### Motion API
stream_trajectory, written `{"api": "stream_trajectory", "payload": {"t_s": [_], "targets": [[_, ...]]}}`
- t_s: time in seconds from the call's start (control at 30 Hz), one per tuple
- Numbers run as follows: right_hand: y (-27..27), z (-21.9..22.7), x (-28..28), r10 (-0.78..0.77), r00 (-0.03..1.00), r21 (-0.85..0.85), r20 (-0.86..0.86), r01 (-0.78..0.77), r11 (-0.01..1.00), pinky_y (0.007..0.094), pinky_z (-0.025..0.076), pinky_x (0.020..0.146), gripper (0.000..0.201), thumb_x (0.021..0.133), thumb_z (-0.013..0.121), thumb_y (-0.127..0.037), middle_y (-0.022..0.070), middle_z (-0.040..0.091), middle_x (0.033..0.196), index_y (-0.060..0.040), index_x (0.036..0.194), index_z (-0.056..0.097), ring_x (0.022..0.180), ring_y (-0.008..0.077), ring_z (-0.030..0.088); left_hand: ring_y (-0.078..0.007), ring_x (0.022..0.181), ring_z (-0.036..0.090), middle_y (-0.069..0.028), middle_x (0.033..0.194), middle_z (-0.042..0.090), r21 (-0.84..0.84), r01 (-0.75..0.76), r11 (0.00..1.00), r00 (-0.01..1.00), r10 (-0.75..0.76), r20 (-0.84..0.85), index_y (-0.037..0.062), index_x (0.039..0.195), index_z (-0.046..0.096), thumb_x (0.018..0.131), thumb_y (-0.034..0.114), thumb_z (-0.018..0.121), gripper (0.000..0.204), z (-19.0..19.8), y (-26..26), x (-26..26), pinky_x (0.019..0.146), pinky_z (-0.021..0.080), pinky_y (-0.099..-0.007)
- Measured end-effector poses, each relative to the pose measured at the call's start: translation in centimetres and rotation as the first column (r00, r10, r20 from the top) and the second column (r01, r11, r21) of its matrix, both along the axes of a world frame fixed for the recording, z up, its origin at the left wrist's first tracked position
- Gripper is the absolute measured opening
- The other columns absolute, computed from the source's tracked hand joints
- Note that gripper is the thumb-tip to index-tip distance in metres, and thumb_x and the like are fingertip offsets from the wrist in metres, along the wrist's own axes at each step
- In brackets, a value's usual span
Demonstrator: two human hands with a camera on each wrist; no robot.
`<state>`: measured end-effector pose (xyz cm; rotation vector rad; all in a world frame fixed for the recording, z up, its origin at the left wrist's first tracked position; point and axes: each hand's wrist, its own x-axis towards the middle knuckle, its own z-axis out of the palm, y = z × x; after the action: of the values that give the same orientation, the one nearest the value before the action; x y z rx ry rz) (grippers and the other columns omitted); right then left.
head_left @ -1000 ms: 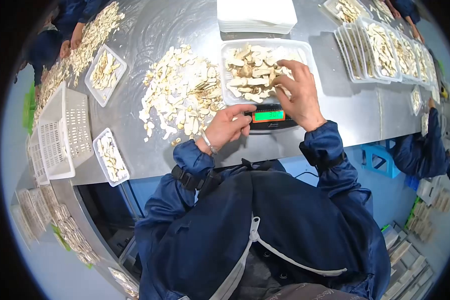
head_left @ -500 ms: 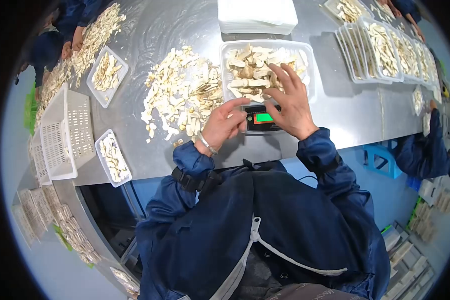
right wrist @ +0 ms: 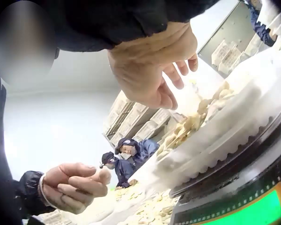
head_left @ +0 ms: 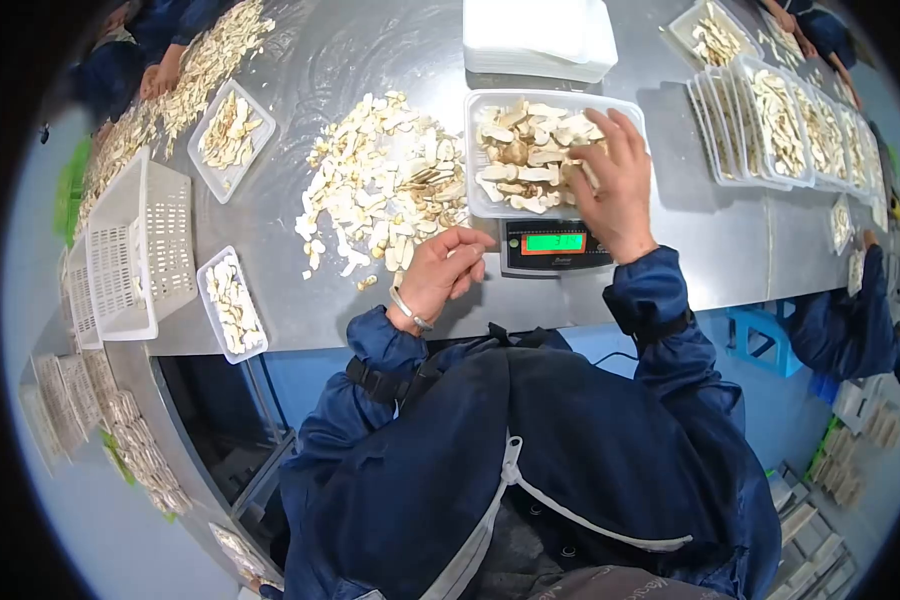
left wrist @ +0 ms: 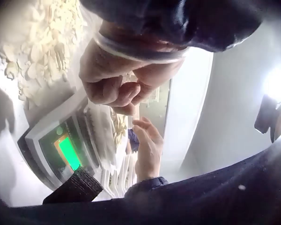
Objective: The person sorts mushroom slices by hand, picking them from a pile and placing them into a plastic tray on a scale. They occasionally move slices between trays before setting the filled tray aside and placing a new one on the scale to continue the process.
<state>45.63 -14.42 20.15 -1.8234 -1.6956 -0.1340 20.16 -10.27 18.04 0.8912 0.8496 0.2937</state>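
A white plastic tray (head_left: 478, 196) of mushroom slices (head_left: 530, 172) sits on a black digital scale (head_left: 530, 266) with a lit green display. My right hand (head_left: 618, 195) hovers over the tray's right side, fingers spread and slightly bent, with nothing held. In the right wrist view, its fingertips hang just above the mushroom slices. My left hand (head_left: 438, 275) is left of the scale, near the tray's front corner. Its fingers are loosely curled, with thumb and forefinger close together and no piece showing between them. A loose pile of mushroom slices (head_left: 385, 185) spreads beyond it on the table.
Stacked white trays (head_left: 540, 40) stand behind the scale. Filled trays (head_left: 775, 120) line up at the right. A perforated white basket (head_left: 170, 235) and two smaller filled trays (head_left: 232, 305) are at the left. Other people (head_left: 165, 70) work along the table edges.
My right hand has drawn back toward me, then reached over the tray's right side again. My left hand has come slightly away from the scale, uncovering its display. The head view has shifted a little.
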Motion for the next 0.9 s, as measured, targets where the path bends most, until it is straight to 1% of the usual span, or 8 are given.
{"api": "stream_trajectory", "payload": {"t_s": [0.1, 0.23, 0.43, 0.5, 0.63, 0.73, 0.83, 0.9], "targets": [[-0.1, 0.5, 0.9, -0.102, 0.993, 0.001, 0.064, 0.102, 0.995, 0.0470, 0.037, 0.098, 0.013, 0.076, 0.063, -0.006, 0.0125, 0.054, 0.130, -0.0071, 0.088, 0.067, 0.129, 0.0359, 0.041, -0.0016, 0.047, 0.037, -0.0006, 0.069, 0.057, -0.008, 0.008, 1.000, 1.000, -0.008, -0.003, 0.0008, 0.108, 0.062, 0.096, 0.013, 0.054, 0.019, 0.2, 0.2, -1.2, 0.042, 0.026, -0.0174], [0.7, 0.8, -0.5, -0.066, 0.996, 0.020, 0.063, 0.065, 0.998, 0.0479, 0.037, 0.098, 0.016, 0.076, 0.063, -0.008, 0.0126, 0.053, 0.131, -0.0073, 0.092, 0.068, 0.130, 0.0360, 0.040, -0.0012, 0.046, 0.037, -0.0011, 0.070, 0.058, -0.016, 0.061, 0.998, 0.998, -0.060, 0.037, 0.0007, 0.110, 0.062, 0.097, 0.015, 0.054, 0.020, -0.1, 0.8, -2.4, 0.043, 0.028, -0.0169], [3.1, -0.3, -2.6, -0.115, 0.989, -0.044, 0.094, 0.119, 0.992, 0.0489, 0.037, 0.097, 0.022, 0.077, 0.064, -0.011, 0.0136, 0.053, 0.130, -0.0069, 0.097, 0.071, 0.130, 0.0361, 0.038, -0.0014, 0.046, 0.037, -0.0004, 0.069, 0.058, 0.017, 0.138, 0.990, 0.989, -0.138, 0.047, 0.0016, 0.109, 0.062, 0.097, 0.014, 0.053, 0.020, 0.6, 1.4, -4.7, 0.043, 0.028, -0.0169], [3.7, -0.7, -3.0, -0.138, 0.981, -0.085, 0.136, 0.150, 0.985, 0.0478, 0.037, 0.100, 0.025, 0.077, 0.065, -0.013, 0.0123, 0.053, 0.132, -0.0096, 0.101, 0.070, 0.131, 0.0348, 0.039, -0.0014, 0.046, 0.037, -0.0003, 0.069, 0.058, 0.012, 0.137, 0.990, 0.990, -0.138, 0.043, 0.0017, 0.109, 0.062, 0.097, 0.014, 0.053, 0.020, 0.8, 1.7, -5.8, 0.043, 0.028, -0.0169], [5.3, -0.9, -3.5, -0.132, 0.984, -0.058, 0.121, 0.140, 0.989, 0.0492, 0.038, 0.096, 0.023, 0.076, 0.065, -0.011, 0.0138, 0.055, 0.129, -0.0074, 0.097, 0.071, 0.128, 0.0363, 0.041, -0.0014, 0.047, 0.038, 0.0001, 0.069, 0.058, 0.014, 0.133, 0.991, 0.988, -0.134, 0.075, 0.0014, 0.109, 0.061, 0.097, 0.013, 0.053, 0.020, 0.4, 2.1, -7.2, 0.043, 0.028, -0.0170], [5.8, -1.8, -2.9, -0.197, 0.963, -0.113, 0.185, 0.220, 0.969, 0.0481, 0.039, 0.098, 0.023, 0.078, 0.065, -0.014, 0.0116, 0.056, 0.127, -0.0109, 0.100, 0.070, 0.128, 0.0346, 0.042, -0.0016, 0.046, 0.038, 0.0001, 0.068, 0.057, 0.003, 0.139, 0.990, 0.987, -0.138, 0.082, 0.0007, 0.110, 0.061, 0.097, 0.013, 0.053, 0.020, 0.4, 2.2, -7.6, 0.044, 0.028, -0.0171], [5.4, -1.4, -2.7, -0.236, 0.955, -0.100, 0.181, 0.257, 0.961, 0.0474, 0.040, 0.097, 0.022, 0.077, 0.065, -0.014, 0.0106, 0.057, 0.125, -0.0114, 0.099, 0.070, 0.126, 0.0339, 0.044, -0.0019, 0.046, 0.038, -0.0002, 0.068, 0.057, -0.005, 0.137, 0.991, 0.985, -0.136, 0.105, 0.0004, 0.110, 0.061, 0.097, 0.013, 0.053, 0.020, -0.1, 2.5, -8.0, 0.044, 0.029, -0.0173], [6.1, -1.0, -3.1, -0.181, 0.971, -0.091, 0.157, 0.196, 0.976, 0.0477, 0.040, 0.097, 0.022, 0.077, 0.065, -0.014, 0.0099, 0.057, 0.125, -0.0111, 0.099, 0.070, 0.126, 0.0332, 0.044, -0.0018, 0.047, 0.038, -0.0004, 0.069, 0.058, -0.016, 0.119, 0.993, 0.986, -0.116, 0.123, 0.0016, 0.108, 0.062, 0.096, 0.013, 0.054, 0.019, -0.1, 2.7, -7.9, 0.043, 0.028, -0.0172]]}}
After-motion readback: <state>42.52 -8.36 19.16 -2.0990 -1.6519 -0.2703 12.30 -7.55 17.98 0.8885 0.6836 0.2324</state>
